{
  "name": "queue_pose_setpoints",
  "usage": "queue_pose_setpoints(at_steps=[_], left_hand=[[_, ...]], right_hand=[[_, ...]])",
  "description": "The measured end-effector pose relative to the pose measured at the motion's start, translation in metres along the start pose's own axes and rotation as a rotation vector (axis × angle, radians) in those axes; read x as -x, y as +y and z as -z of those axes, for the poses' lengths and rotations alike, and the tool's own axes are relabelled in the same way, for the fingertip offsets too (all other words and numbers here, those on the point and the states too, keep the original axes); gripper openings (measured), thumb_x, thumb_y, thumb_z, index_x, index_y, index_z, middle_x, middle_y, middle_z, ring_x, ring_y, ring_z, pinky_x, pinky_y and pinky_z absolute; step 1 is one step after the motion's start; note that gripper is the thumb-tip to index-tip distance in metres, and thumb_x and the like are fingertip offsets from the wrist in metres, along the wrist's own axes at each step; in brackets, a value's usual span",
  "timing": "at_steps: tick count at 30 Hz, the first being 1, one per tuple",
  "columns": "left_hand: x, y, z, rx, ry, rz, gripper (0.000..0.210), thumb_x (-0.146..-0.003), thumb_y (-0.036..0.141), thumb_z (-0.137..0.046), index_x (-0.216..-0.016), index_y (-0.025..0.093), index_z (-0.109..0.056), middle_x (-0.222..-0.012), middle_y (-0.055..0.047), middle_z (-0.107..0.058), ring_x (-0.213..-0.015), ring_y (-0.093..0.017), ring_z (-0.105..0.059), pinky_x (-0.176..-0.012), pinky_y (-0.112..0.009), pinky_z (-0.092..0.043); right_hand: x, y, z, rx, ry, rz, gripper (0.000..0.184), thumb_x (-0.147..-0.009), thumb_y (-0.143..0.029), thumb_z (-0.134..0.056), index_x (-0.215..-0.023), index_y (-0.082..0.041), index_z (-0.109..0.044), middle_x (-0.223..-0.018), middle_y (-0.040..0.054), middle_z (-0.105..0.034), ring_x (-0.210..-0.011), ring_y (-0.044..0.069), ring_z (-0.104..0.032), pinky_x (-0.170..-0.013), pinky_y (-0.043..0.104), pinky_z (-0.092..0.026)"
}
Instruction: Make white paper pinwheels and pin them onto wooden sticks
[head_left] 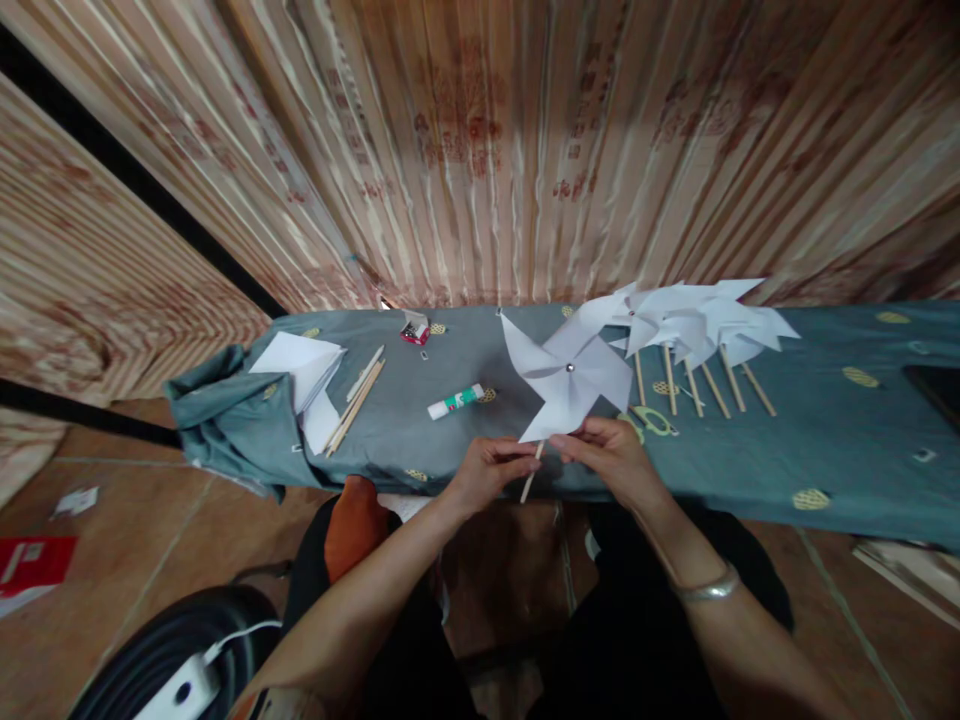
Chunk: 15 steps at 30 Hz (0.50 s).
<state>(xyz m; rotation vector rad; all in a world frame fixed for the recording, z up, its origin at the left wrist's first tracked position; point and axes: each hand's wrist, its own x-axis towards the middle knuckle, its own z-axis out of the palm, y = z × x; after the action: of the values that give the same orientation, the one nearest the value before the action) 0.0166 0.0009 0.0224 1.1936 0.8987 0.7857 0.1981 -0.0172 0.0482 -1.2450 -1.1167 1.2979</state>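
Observation:
A white paper pinwheel [568, 372] with a silver pin at its centre is held up over the table's near edge. My left hand [491, 470] pinches its thin wooden stick between thumb and fingers, just below the paper. My right hand [604, 452] is closed on the lower edge of a paper blade, thumb in front. Right of it lie several finished pinwheels [686, 325] in an overlapping row, sticks toward me. Green-handled scissors [654, 421] rest just beyond my right hand, partly hidden by the held pinwheel.
On the cloth-covered table [750, 460] lie a glue stick [456, 401], a small open red box of pins [415, 330], loose wooden sticks [356, 407] and white paper sheets [296, 360]. A dark flat object [934, 392] sits at the right. A pleated curtain [480, 150] hangs behind.

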Motion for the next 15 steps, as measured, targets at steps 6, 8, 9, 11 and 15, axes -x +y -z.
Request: queue_pose_setpoints(at_steps=[6,8,9,11,15], left_hand=[[-0.001,0.000,0.006,0.008,0.022,-0.013,0.038,-0.059,0.046,-0.087,-0.085,0.018,-0.081,-0.077,-0.005,-0.073,-0.070,-0.015,-0.061,-0.069,-0.026,-0.048],[-0.001,-0.001,0.008,0.008,0.038,-0.015,0.039,-0.058,0.046,-0.087,-0.084,0.018,-0.081,-0.077,-0.005,-0.073,-0.069,-0.015,-0.061,-0.067,-0.026,-0.048],[0.000,-0.001,0.009,0.005,0.040,-0.014,0.039,-0.057,0.046,-0.087,-0.084,0.018,-0.081,-0.077,-0.006,-0.074,-0.069,-0.015,-0.061,-0.067,-0.026,-0.048],[0.001,-0.001,0.010,-0.003,0.032,-0.005,0.039,-0.058,0.046,-0.087,-0.084,0.018,-0.081,-0.081,-0.006,-0.075,-0.072,-0.016,-0.063,-0.069,-0.026,-0.049],[0.005,0.000,0.008,-0.020,-0.023,0.032,0.041,-0.058,0.048,-0.087,-0.085,0.018,-0.081,-0.085,-0.007,-0.076,-0.076,-0.017,-0.065,-0.071,-0.027,-0.050]], right_hand=[[0.006,-0.008,0.016,0.029,-0.002,0.055,0.027,-0.059,-0.043,-0.086,-0.059,-0.020,-0.071,-0.048,-0.0020,-0.060,-0.045,0.009,-0.048,-0.045,0.023,-0.037],[0.006,-0.010,0.032,-0.033,0.115,0.094,0.028,-0.058,-0.044,-0.087,-0.059,-0.021,-0.071,-0.048,-0.0027,-0.059,-0.045,0.009,-0.048,-0.045,0.022,-0.037],[0.005,-0.010,0.040,-0.088,0.196,0.122,0.029,-0.056,-0.046,-0.088,-0.059,-0.022,-0.071,-0.048,-0.0031,-0.058,-0.046,0.009,-0.048,-0.045,0.022,-0.038],[0.001,-0.009,0.055,-0.187,0.352,0.180,0.031,-0.053,-0.047,-0.090,-0.061,-0.023,-0.072,-0.050,-0.0033,-0.060,-0.049,0.009,-0.050,-0.047,0.022,-0.039],[-0.006,-0.005,0.071,-0.192,0.517,0.239,0.031,-0.055,-0.046,-0.089,-0.075,-0.025,-0.077,-0.075,0.0001,-0.073,-0.065,0.013,-0.061,-0.059,0.025,-0.049]])
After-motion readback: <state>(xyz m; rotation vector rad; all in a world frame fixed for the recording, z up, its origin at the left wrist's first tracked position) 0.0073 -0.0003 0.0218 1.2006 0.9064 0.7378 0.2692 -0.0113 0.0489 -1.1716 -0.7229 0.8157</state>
